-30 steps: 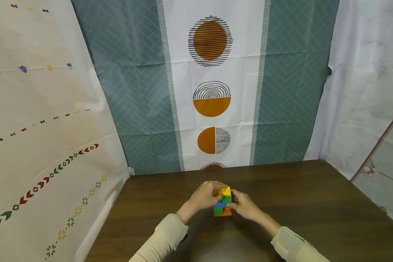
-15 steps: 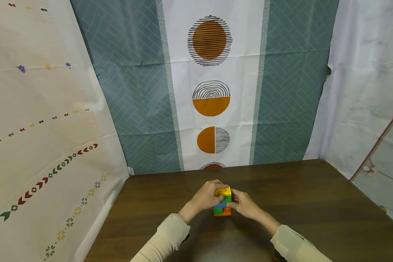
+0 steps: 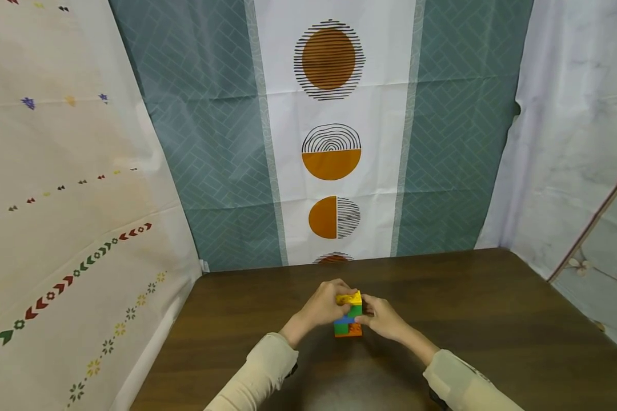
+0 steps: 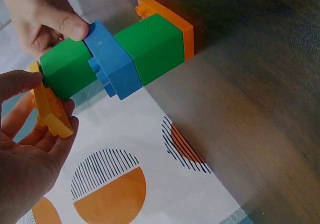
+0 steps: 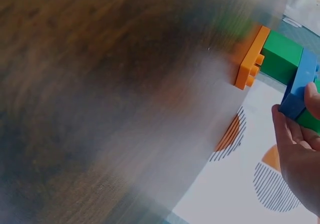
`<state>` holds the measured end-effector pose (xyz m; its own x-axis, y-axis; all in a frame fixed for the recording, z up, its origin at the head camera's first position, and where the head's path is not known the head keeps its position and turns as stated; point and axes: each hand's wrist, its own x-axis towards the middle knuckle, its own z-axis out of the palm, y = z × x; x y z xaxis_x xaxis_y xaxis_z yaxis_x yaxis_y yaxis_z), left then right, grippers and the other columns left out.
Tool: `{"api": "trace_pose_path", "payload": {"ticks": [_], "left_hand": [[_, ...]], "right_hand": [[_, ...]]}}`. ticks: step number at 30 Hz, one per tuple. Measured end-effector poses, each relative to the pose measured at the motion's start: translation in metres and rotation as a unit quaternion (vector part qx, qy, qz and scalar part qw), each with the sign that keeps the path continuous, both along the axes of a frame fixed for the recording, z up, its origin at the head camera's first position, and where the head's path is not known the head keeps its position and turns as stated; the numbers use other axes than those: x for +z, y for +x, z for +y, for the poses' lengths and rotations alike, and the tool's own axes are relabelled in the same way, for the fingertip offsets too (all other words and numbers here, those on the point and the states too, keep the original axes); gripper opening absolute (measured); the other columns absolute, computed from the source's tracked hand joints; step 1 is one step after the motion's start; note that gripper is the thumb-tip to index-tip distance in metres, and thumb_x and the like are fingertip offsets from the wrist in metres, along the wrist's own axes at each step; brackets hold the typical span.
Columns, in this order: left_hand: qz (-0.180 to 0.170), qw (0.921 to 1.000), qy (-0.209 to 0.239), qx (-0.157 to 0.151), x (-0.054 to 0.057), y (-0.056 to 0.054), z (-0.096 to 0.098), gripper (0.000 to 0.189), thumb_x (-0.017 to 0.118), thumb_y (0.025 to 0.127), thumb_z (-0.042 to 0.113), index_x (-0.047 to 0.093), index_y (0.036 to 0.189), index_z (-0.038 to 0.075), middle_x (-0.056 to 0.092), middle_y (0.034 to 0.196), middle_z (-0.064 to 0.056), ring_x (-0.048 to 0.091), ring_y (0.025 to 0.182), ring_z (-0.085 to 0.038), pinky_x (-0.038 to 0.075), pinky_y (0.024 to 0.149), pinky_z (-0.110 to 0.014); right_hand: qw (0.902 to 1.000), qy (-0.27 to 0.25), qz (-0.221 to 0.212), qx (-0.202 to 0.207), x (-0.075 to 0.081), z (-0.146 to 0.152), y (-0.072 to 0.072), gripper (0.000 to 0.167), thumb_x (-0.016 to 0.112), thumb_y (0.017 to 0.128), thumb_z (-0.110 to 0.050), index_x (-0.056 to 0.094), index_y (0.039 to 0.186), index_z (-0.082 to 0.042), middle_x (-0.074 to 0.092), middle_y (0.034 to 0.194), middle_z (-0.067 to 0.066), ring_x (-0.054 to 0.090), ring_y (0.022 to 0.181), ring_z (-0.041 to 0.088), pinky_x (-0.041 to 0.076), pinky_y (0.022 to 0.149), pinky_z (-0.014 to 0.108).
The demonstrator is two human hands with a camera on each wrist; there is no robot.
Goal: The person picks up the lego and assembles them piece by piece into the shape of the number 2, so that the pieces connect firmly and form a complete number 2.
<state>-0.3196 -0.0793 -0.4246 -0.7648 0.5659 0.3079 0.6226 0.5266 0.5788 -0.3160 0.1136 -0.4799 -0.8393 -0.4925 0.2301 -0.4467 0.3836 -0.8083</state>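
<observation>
A tower of toy building bricks stands on the brown table. At its foot lies a flat orange brick, and above it come a green brick, a flat blue brick and a second green brick. My left hand pinches the flat yellow brick at the top, thumb on one side and fingers on the other. My right hand grips the tower around the blue and upper green bricks, its thumb at the blue one's edge in the left wrist view.
Behind the table hangs a teal and white curtain with orange circles. A cream patterned cloth borders the left side, and a pale marbled cloth the right.
Both hands keep their hold on the tower, with hardly any movement. The head view has tipped slightly, so the whole scene sits a little higher in the picture.
</observation>
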Motion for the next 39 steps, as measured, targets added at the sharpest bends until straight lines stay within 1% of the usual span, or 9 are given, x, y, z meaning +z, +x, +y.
{"api": "trace_pose_path", "payload": {"ticks": [4, 8, 14, 21, 24, 28, 31, 35, 39], "left_hand": [[-0.011, 0.9999, 0.01, 0.001, -0.001, -0.002, -0.001, 0.033, 0.068, 0.085, 0.001, 0.068, 0.117, -0.004, 0.068, 0.106, -0.013, 0.053, 0.076, -0.005, 0.047, 0.063, -0.011], [-0.008, 1.0, 0.005, -0.001, 0.0, -0.004, -0.001, 0.033, 0.07, 0.083, 0.001, 0.068, 0.116, -0.003, 0.068, 0.103, -0.012, 0.052, 0.073, -0.004, 0.045, 0.059, -0.012], [-0.007, 0.9997, -0.022, 0.002, 0.002, -0.004, 0.0, 0.032, 0.07, 0.083, 0.004, 0.07, 0.114, -0.002, 0.07, 0.106, -0.012, 0.06, 0.081, -0.009, 0.047, 0.061, -0.011], [-0.019, 0.9996, -0.02, 0.001, 0.002, -0.004, 0.0, 0.034, 0.069, 0.083, 0.002, 0.067, 0.117, -0.002, 0.069, 0.11, -0.014, 0.053, 0.074, -0.006, 0.041, 0.054, -0.012], [-0.017, 0.9997, -0.02, 0.002, 0.001, -0.002, -0.001, 0.035, 0.069, 0.085, 0.004, 0.066, 0.119, -0.002, 0.069, 0.112, -0.013, 0.055, 0.076, -0.006, 0.042, 0.057, -0.01], [0.014, 0.9988, -0.044, 0.011, -0.001, 0.002, -0.003, 0.035, 0.068, 0.089, 0.009, 0.066, 0.122, 0.001, 0.069, 0.117, -0.011, 0.065, 0.088, -0.011, 0.05, 0.071, -0.012], [0.053, 0.9957, -0.074, 0.018, -0.005, 0.007, -0.006, 0.037, 0.067, 0.091, 0.013, 0.065, 0.127, 0.005, 0.068, 0.124, -0.009, 0.068, 0.105, -0.019, 0.055, 0.085, -0.021], [0.098, 0.9901, -0.097, 0.026, -0.012, 0.011, -0.011, 0.041, 0.067, 0.092, 0.015, 0.061, 0.132, 0.008, 0.061, 0.136, -0.008, 0.056, 0.129, -0.026, 0.052, 0.098, -0.036], [0.126, 0.9864, -0.096, 0.044, -0.017, 0.012, -0.016, 0.045, 0.069, 0.09, 0.018, 0.06, 0.134, 0.01, 0.055, 0.144, -0.006, 0.048, 0.137, -0.024, 0.05, 0.1, -0.036]], "right_hand": [[1.0, 0.001, -0.005, -0.001, 0.001, 0.0, -0.001, 0.047, 0.065, 0.091, -0.006, 0.048, 0.129, 0.016, 0.061, 0.121, 0.03, 0.066, 0.106, 0.039, 0.057, 0.086, 0.035], [1.0, 0.001, -0.008, 0.003, 0.002, 0.001, -0.001, 0.048, 0.065, 0.091, -0.006, 0.047, 0.13, 0.017, 0.061, 0.121, 0.031, 0.066, 0.106, 0.039, 0.057, 0.085, 0.033], [0.9999, 0.004, -0.012, 0.008, 0.005, 0.002, -0.001, 0.047, 0.066, 0.09, -0.005, 0.049, 0.128, 0.017, 0.064, 0.116, 0.03, 0.068, 0.102, 0.038, 0.058, 0.082, 0.033], [0.9999, 0.009, -0.007, 0.009, 0.007, 0.001, -0.001, 0.048, 0.066, 0.09, -0.004, 0.049, 0.128, 0.018, 0.065, 0.116, 0.029, 0.069, 0.101, 0.037, 0.058, 0.081, 0.032], [0.9999, 0.008, -0.008, 0.005, 0.006, 0.001, 0.0, 0.048, 0.066, 0.09, -0.004, 0.048, 0.129, 0.018, 0.065, 0.116, 0.029, 0.069, 0.101, 0.036, 0.058, 0.081, 0.032], [1.0, 0.007, -0.006, -0.002, 0.004, 0.0, 0.001, 0.048, 0.065, 0.09, -0.005, 0.048, 0.129, 0.017, 0.065, 0.116, 0.029, 0.069, 0.101, 0.035, 0.058, 0.08, 0.031], [1.0, 0.006, -0.003, -0.002, 0.002, -0.001, 0.002, 0.047, 0.065, 0.09, -0.005, 0.049, 0.128, 0.017, 0.065, 0.116, 0.029, 0.069, 0.1, 0.034, 0.058, 0.08, 0.03], [0.9999, 0.008, 0.003, -0.009, 0.0, -0.002, 0.001, 0.045, 0.066, 0.09, -0.006, 0.05, 0.127, 0.016, 0.065, 0.113, 0.029, 0.069, 0.097, 0.033, 0.058, 0.079, 0.031], [0.999, 0.02, 0.014, -0.038, 0.0, -0.001, -0.001, 0.045, 0.066, 0.091, -0.01, 0.052, 0.126, 0.014, 0.067, 0.111, 0.026, 0.069, 0.096, 0.032, 0.057, 0.082, 0.037]]}}
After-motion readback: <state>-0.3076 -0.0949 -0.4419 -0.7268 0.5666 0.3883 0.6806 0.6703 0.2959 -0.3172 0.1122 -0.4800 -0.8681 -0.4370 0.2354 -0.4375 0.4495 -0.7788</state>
